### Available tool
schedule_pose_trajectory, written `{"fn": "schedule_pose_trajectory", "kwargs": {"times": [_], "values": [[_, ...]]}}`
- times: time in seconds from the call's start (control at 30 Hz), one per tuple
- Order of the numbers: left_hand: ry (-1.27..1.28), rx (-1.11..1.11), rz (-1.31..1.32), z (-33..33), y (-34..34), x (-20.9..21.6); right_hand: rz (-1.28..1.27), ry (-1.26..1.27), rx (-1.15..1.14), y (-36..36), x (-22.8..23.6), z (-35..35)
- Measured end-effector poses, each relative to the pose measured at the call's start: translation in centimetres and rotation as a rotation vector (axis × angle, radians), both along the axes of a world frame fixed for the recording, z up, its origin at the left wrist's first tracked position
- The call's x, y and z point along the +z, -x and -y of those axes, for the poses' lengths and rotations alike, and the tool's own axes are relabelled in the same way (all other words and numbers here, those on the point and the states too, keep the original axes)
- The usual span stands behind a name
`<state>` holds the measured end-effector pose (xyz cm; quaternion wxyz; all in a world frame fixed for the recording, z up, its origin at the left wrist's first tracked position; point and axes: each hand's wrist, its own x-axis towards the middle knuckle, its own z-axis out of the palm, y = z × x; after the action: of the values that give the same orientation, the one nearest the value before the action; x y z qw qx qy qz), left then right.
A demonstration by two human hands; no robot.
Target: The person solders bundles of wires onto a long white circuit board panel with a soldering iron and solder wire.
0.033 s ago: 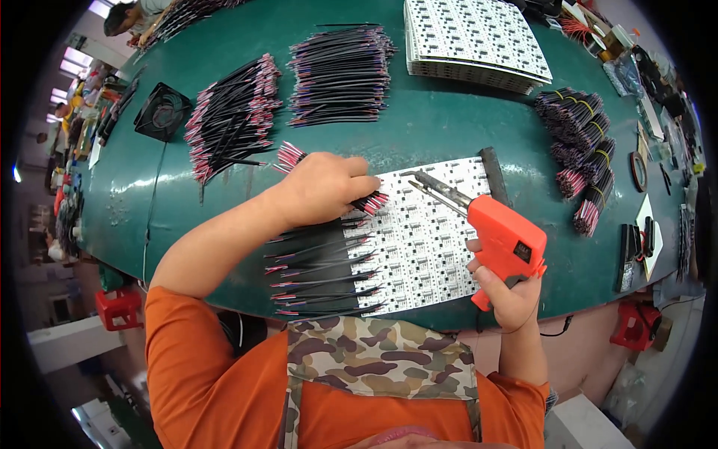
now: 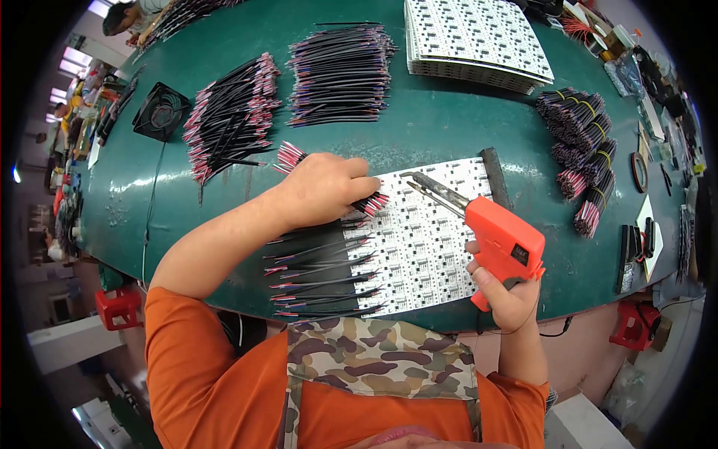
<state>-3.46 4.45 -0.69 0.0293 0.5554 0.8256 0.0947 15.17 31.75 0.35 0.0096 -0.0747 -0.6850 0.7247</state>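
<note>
My left hand (image 2: 329, 187) is closed around a bundle of short black wires with red and white stripped ends (image 2: 370, 203). The bundle's middle is hidden by my fingers. It hangs over the upper left corner of a white circuit board panel (image 2: 430, 247). In my right hand (image 2: 505, 288) is a red soldering gun (image 2: 505, 236), gripped by its handle. Its thin tip points up and left above the panel's upper part, apart from the wires. Along the panel's left edge several black wires (image 2: 321, 280) lie in a row, their right ends on the board.
A dark bar (image 2: 493, 176) borders the panel's right side. Behind lie two wire piles (image 2: 232, 112) (image 2: 340, 75), a stack of panels (image 2: 479, 45) and a small black fan (image 2: 161, 112). Tied wire bundles (image 2: 572, 123) lie at right. Another person (image 2: 134, 19) sits at the far left.
The soldering gun has shifted very slightly to the left. My left hand and the wire bundle look unchanged.
</note>
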Motion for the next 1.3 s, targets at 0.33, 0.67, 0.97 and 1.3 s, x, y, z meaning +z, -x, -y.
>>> {"fn": "schedule_pose_trajectory", "kwargs": {"times": [0.33, 0.67, 0.97, 1.3], "values": [[-0.023, -0.018, -0.026, -0.3, 0.4, -0.9, -0.051, -0.217, 0.135, 1.5, -0.9, 0.3], [-0.004, -0.007, -0.015, -0.4, 0.3, -0.8, -0.010, -0.264, 0.165, 1.7, -1.3, 0.4], [0.007, -0.018, -0.005, -0.8, 0.3, -0.6, -0.065, -0.350, 0.152, 1.8, -0.7, 0.5], [0.036, -0.009, -0.011, -0.6, 0.4, -0.6, -0.232, -0.418, 0.204, 1.8, -1.3, -0.1]]}}
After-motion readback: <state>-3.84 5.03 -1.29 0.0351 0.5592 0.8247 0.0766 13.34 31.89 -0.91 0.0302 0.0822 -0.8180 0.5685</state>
